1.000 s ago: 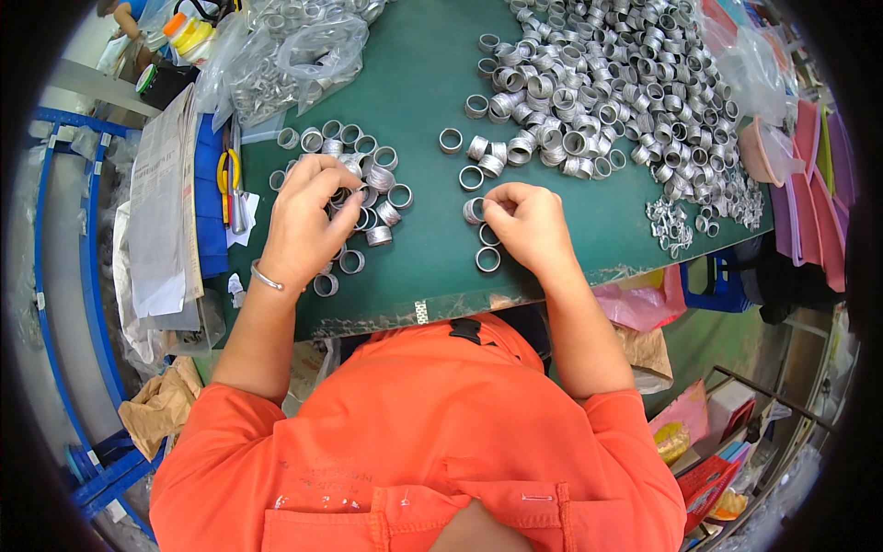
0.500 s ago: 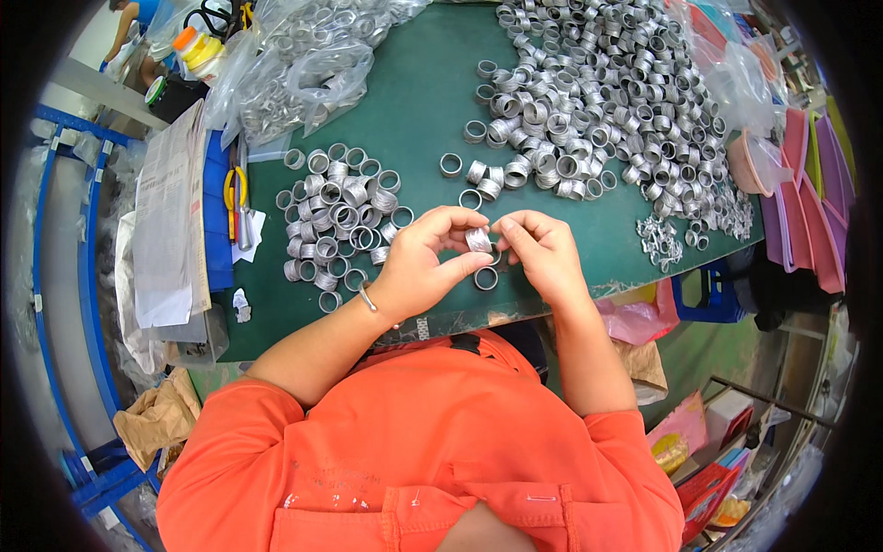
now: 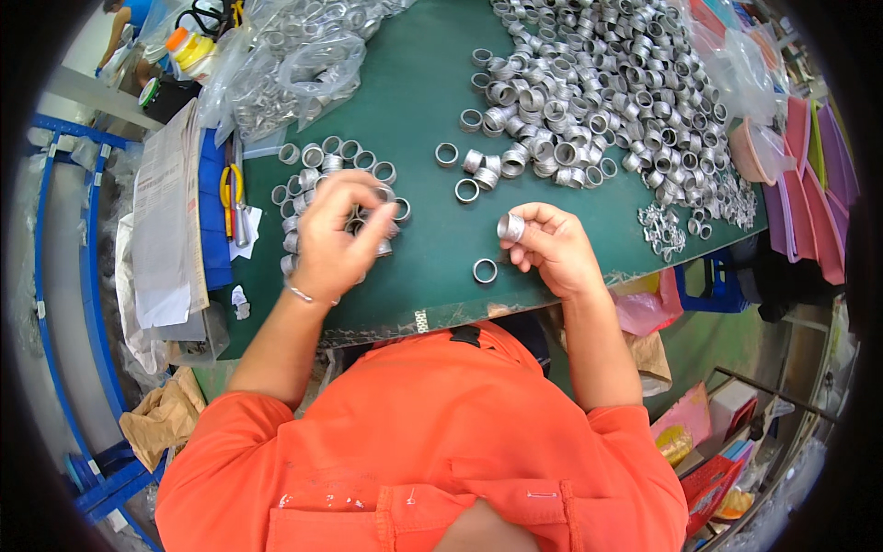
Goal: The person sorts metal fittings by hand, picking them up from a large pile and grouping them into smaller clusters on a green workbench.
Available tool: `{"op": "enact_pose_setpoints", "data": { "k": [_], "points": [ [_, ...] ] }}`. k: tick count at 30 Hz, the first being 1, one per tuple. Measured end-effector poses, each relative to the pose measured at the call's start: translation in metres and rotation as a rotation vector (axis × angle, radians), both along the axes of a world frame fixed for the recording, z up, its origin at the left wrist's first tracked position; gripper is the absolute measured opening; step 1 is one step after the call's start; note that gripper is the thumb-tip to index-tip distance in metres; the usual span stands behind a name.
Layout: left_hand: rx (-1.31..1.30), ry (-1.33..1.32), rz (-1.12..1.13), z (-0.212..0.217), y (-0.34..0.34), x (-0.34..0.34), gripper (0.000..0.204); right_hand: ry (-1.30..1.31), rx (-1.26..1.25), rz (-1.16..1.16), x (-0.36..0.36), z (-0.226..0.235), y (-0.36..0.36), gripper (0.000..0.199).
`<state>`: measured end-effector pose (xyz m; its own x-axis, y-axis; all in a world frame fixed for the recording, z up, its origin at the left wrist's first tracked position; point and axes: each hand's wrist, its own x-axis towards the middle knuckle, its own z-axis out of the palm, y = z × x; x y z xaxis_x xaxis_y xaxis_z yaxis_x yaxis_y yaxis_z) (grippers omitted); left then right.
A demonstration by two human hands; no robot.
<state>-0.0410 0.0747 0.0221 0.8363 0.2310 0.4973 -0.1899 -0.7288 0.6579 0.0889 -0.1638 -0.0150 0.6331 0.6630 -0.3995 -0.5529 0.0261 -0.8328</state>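
My right hand pinches a silver metal ring between thumb and fingers, a little above the green tabletop. Another ring lies flat on the table just left of that hand. My left hand is over the left pile of metal rings and hides part of it. Its fingers are curved and smeared by motion; a ring shows by the fingertips, but whether they grip it cannot be told. Some loose rings lie between this pile and the large heap of rings at the far right.
Clear plastic bags of metal parts lie at the far left. Small metal clips lie near the right edge. A blue tray with yellow-handled scissors borders the table's left side; pink and purple bins stand at the right.
My left hand has moved left, away from my right hand, to the left pile. The ring in my right hand now shows plainly. The view has shifted slightly.
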Motion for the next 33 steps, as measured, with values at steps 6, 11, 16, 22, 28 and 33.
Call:
{"op": "enact_pose_setpoints", "data": {
  "k": [6,11,16,22,28,33],
  "points": [
    [0.213,0.177,0.175,-0.008,0.034,-0.021,0.018,0.045,-0.012,0.023,-0.001,-0.002,-0.001,0.011],
    [0.293,0.118,0.105,-0.011,0.026,-0.018,0.018,-0.883,-0.243,-0.067,-0.030,-0.004,0.026,0.009],
    [0.223,-0.009,0.059,-0.007,0.014,-0.019,0.021,-1.533,-0.334,0.038,-0.042,-0.012,0.054,0.013],
    [0.243,0.172,-0.188,-0.018,-0.010,-0.041,0.024,-1.553,-0.267,0.107,-0.041,-0.011,0.062,0.010],
    [0.362,0.179,-0.144,-0.024,-0.004,-0.048,0.025,-1.195,-0.483,0.257,-0.025,0.022,0.026,0.019],
    [0.372,0.205,-0.063,-0.022,-0.031,-0.020,0.023,-1.299,-0.527,0.398,-0.041,0.019,0.014,0.031]
  ]
}}
